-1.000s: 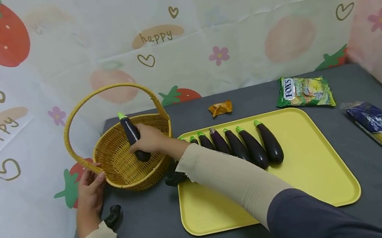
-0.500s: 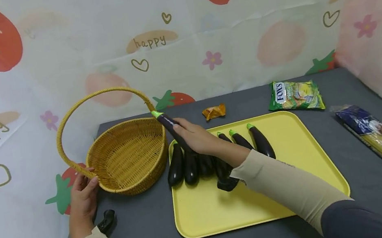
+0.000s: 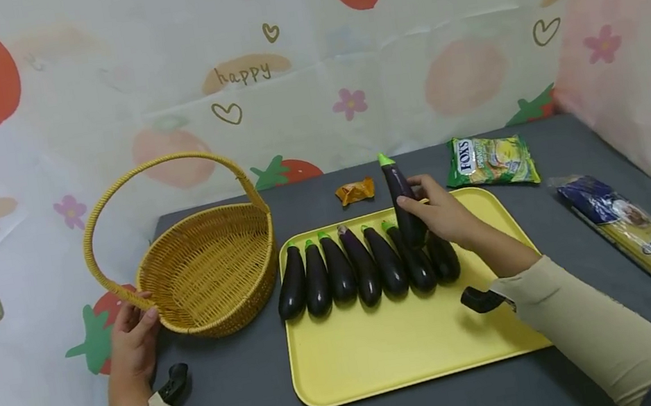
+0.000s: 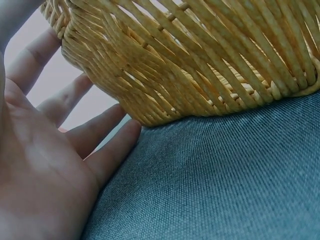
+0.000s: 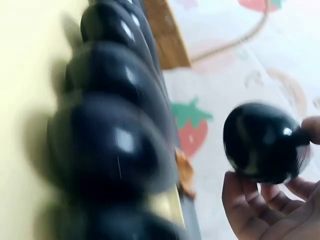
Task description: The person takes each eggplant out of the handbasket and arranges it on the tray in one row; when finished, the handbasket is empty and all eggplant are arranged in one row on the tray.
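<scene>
My right hand (image 3: 443, 213) grips a dark eggplant (image 3: 400, 192) above the back of the yellow tray (image 3: 380, 356). Its green stem end points up. In the right wrist view, the rounded end of the held eggplant (image 5: 265, 142) sits between thumb and fingers. Several more eggplants (image 3: 340, 271) lie side by side on the tray, stems toward the back. My left hand (image 3: 131, 341) touches the left side of the wicker basket (image 3: 209, 269) near its handle base. The left wrist view has its fingers (image 4: 105, 125) spread and nearly straight against the woven wall (image 4: 165, 75).
An orange-wrapped snack (image 3: 355, 191) lies behind the tray. A green candy bag (image 3: 491, 160) is at the back right, with a long yellow-and-blue packet (image 3: 648, 246) along the right side. The basket's tall handle (image 3: 167, 160) arches above it. A printed cloth (image 3: 378, 48) hangs behind.
My right hand has carried the eggplant out of the basket and rightward to above the tray's row. The left hand has stayed at the basket. The head view has shifted slightly right.
</scene>
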The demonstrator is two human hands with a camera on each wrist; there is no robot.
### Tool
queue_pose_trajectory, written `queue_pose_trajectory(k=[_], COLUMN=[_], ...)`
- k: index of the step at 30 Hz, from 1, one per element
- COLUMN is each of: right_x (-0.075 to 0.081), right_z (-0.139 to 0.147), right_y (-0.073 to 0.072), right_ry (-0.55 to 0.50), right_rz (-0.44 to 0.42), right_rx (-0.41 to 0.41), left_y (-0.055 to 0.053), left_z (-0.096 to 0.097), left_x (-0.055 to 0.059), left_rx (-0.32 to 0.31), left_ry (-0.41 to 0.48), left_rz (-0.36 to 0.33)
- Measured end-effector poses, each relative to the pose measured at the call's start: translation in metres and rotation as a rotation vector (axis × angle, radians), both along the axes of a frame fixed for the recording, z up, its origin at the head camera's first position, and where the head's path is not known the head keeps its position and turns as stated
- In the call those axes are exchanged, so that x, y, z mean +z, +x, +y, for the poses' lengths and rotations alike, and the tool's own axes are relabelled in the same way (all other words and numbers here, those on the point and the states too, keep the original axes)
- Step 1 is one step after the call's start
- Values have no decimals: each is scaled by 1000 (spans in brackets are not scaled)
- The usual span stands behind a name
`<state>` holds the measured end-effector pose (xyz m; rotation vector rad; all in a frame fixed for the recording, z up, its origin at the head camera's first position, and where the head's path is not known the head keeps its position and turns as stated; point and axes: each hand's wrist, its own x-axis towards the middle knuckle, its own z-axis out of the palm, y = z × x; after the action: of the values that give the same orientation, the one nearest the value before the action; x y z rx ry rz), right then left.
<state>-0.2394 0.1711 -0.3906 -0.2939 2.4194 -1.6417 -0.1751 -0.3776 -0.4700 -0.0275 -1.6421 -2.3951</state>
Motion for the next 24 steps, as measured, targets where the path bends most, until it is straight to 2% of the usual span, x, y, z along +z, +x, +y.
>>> queue_pose_trajectory(k=[5, 11, 17, 21, 24], right_x=[1, -20, -41, -47, -48], right_z=[39, 67, 74, 73, 71], right_y=[2, 6, 12, 14, 16], right_ry=[8, 127, 258, 368, 461], right_rz=[-35, -78, -101, -95, -51], right_rx=[-66, -139, -168, -148, -139], left_y=[0, 1, 0, 1, 1], left_z=[1, 2, 1, -1, -3], left_x=[2, 2, 2, 1, 0], left_rx=[6, 2, 19, 17, 19], left_ry=[15, 40, 4, 3, 4], left_rz=[0, 6, 1, -11, -20])
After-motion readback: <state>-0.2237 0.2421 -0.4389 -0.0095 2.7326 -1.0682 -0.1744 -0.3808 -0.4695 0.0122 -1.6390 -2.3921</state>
